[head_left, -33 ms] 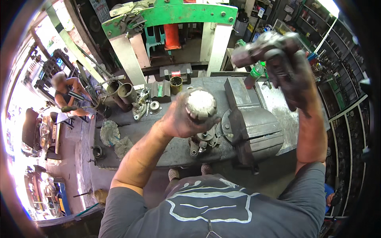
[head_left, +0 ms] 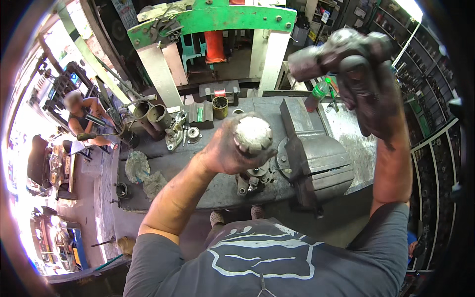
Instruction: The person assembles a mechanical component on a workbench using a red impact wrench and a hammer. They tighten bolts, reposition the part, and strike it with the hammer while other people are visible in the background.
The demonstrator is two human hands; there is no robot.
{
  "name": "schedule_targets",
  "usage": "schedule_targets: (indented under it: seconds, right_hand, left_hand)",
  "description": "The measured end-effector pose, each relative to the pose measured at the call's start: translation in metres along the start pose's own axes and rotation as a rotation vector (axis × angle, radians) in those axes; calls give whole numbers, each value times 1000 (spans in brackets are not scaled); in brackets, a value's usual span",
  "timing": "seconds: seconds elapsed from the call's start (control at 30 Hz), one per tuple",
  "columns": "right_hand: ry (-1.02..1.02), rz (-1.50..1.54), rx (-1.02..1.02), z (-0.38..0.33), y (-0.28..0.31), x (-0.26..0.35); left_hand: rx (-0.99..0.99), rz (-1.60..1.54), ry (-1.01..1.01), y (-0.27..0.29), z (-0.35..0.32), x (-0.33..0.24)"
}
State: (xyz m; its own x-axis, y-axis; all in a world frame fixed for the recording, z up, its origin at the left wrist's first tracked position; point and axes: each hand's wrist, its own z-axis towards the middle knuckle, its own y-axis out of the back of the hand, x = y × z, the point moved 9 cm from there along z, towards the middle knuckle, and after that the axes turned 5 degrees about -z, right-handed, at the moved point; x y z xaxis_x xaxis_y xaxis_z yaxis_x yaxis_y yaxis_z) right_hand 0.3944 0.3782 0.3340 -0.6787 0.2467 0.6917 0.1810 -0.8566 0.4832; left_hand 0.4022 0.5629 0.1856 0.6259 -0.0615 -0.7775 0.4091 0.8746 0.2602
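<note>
My left hand [head_left: 228, 148] is wrapped round a thick metal bar seen end-on, like a punch, with a bright, battered round top [head_left: 252, 132] and a notched rim. Its lower end is hidden beneath my fist. Just below that hand, a metal machine part with lugs [head_left: 253, 182] sits on the workbench [head_left: 217, 190]; contact with the bar cannot be made out. My right hand [head_left: 368, 101], dark and closed, holds a heavy hammer [head_left: 341, 54] high on the right, blurred by motion.
A large bench vise [head_left: 321, 158] stands right of the machine part. Metal cylinders [head_left: 159, 118], a bearing ring [head_left: 193, 134], a tin can [head_left: 219, 105] and a bottle [head_left: 317, 94] stand farther back. A green-topped press frame [head_left: 227, 19] rises behind. Another person [head_left: 81, 114] sits at far left.
My right hand and the hammer have moved slightly up and to the right. My left hand and the bar have shifted a little to the right and down.
</note>
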Motion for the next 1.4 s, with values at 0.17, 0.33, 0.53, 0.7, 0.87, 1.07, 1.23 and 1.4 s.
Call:
schedule_targets:
  seconds: [0.17,0.33,0.53,0.7,0.87,1.07,1.23,1.4]
  right_hand:
    - [186,-712,569,8,-84,46]
    - [191,-738,377,13,-55,71]
    - [163,-923,275,48,-49,74]
    - [-44,-890,584,14,-57,-37]
    - [-361,-676,202,6,-12,-87]
    - [-9,-635,-103,37,18,40]
    - [581,-1057,168,20,-29,72]
    - [111,-687,463,2,-57,-3]
  left_hand:
    - [73,86,10,-2,-2,3]
    - [86,-26,61,-3,4,5]
    - [122,25,106,-6,6,8]
    - [-140,78,-151,4,-8,-18]
    - [-130,243,-142,-3,-8,-12]
    - [-184,180,-154,-3,-5,-12]
    - [-180,259,-168,-5,-7,-15]
    - [-481,261,-141,6,-20,-18]
